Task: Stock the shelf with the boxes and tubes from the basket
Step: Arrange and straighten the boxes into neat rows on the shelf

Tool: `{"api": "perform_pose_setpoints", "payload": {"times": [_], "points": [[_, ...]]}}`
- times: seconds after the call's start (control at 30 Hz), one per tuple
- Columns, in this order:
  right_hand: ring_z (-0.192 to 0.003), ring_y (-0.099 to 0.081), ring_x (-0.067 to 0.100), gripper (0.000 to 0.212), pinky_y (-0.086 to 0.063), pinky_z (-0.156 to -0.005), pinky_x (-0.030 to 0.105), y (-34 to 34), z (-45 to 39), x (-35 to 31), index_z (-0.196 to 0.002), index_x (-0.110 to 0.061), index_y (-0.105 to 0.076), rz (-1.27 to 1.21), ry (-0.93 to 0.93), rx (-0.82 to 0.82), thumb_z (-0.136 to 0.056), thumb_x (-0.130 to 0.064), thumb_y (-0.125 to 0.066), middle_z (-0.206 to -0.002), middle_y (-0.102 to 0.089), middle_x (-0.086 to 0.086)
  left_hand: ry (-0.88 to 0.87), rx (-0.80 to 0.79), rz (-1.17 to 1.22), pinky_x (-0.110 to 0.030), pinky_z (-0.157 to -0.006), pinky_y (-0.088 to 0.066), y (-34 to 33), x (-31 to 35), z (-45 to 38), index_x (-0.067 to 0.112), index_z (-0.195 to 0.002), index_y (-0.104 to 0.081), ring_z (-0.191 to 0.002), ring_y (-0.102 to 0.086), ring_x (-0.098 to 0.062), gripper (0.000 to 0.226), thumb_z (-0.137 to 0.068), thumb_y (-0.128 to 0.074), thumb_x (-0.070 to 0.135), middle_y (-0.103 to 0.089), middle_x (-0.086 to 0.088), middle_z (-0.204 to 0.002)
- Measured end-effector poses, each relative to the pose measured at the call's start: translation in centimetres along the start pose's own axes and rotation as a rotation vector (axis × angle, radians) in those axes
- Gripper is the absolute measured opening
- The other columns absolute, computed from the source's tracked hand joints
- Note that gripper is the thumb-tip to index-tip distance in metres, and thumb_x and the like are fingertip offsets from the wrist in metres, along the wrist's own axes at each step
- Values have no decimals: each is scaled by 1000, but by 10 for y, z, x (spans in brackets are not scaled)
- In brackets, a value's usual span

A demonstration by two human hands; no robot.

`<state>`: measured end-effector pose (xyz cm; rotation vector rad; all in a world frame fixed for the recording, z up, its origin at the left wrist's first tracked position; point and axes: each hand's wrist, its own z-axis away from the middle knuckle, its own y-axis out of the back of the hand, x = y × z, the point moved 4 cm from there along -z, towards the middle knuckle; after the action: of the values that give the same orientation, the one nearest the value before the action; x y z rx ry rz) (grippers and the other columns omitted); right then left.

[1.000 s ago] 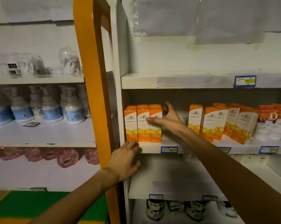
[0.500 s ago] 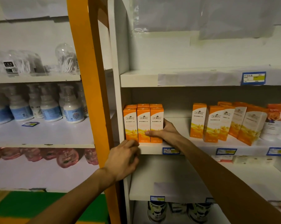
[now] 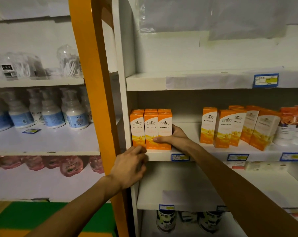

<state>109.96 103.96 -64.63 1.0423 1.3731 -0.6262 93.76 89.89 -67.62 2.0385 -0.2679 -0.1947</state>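
Three orange boxes (image 3: 150, 130) stand side by side at the left end of the middle shelf (image 3: 204, 155), with more of the same behind them. My right hand (image 3: 176, 137) holds the rightmost box, thumb across its front and fingers along its right side. My left hand (image 3: 129, 166) sits at the shelf's front lip, and its loosely bent fingertips touch the foot of the leftmost box. Further right on the same shelf stands a looser group of orange boxes (image 3: 230, 129), some turned askew. The basket is out of view.
An orange upright post (image 3: 96, 100) divides this unit from the left one, which holds pump bottles (image 3: 49, 113) and pink bottles (image 3: 69, 165). White tubes with orange caps (image 3: 292, 129) stand at the far right. Dark cans (image 3: 166, 219) sit on the lowest shelf.
My right hand dropped from the upper front of the boxes to wrap around the rightmost box lower down. My left hand's fingers rose from the shelf lip to the leftmost box's foot.
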Motion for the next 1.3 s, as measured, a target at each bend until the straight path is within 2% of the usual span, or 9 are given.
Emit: {"api": "perform_pose_setpoints", "payload": {"times": [0.17, 0.27, 0.5, 0.67, 0.8, 1.0, 1.17, 1.3], "points": [[-103, -66, 11, 78, -56, -79, 26, -3, 4, 0, -133, -26, -50, 66, 59, 61, -67, -31, -91, -117, -66, -8, 1, -5, 3, -21, -76, -55, 1, 0, 0, 34, -105, -64, -116, -48, -6, 19, -92, -53, 43, -47, 13, -129], [-101, -67, 10, 74, -55, -75, 23, -4, 6, -1, -131, -26, -51, 33, 58, 67, -69, -26, -91, -116, -67, -6, 3, -12, -7, -23, -76, -56, 1, 2, 0, 34, -106, -64, -117, -47, -6, 21, -92, -51, 43, -46, 13, -130], [-101, -72, 16, 68, -60, -86, 38, 1, 1, 0, -126, -25, -59, -12, -12, -5, -67, -23, -92, -115, -73, -3, -8, -23, -7, -23, -79, -55, 1, 2, 2, 34, -108, -64, -119, -46, -6, 23, -92, -51, 44, -43, 13, -132], [-97, -73, 14, 63, -61, -78, 32, 2, 2, -1, -122, -27, -59, -25, -22, -26, -68, -22, -91, -112, -74, -5, 6, -16, 7, -25, -79, -56, 2, 2, 0, 33, -107, -65, -117, -48, -7, 21, -92, -53, 43, -46, 13, -130], [-97, -73, 14, 65, -61, -77, 32, 2, 4, -1, -124, -28, -58, -23, -20, -37, -69, -24, -91, -113, -73, -5, 38, -21, 54, -23, -83, -54, 3, 1, -2, 34, -106, -64, -116, -49, -6, 19, -92, -54, 42, -48, 14, -128], [-103, -72, 24, 65, -58, -90, 50, 1, -3, -5, -124, -24, -60, -182, 7, -15, -68, -16, -91, -114, -74, 1, 198, -17, 203, -30, -92, -54, 7, -3, -13, 32, -122, -56, -117, -56, -8, 33, -92, -58, 46, -59, 12, -128], [-101, -73, 24, 56, -58, -91, 51, 1, -4, -5, -122, -20, -63, -228, -21, 3, -73, -13, -87, -112, -75, 3, 257, -16, 245, -32, -91, -56, 9, -2, -17, 32, -130, -40, -116, -60, -11, 48, -91, -62, 48, -60, 8, -131], [-102, -73, 25, 55, -58, -92, 52, 0, -5, -5, -122, -21, -63, -227, -27, 4, -73, -13, -87, -112, -75, 2, 262, -37, 210, -33, -91, -56, 10, 4, -21, 31, -131, -37, -119, -57, -12, 54, -89, -64, 52, -57, 6, -133]]}}
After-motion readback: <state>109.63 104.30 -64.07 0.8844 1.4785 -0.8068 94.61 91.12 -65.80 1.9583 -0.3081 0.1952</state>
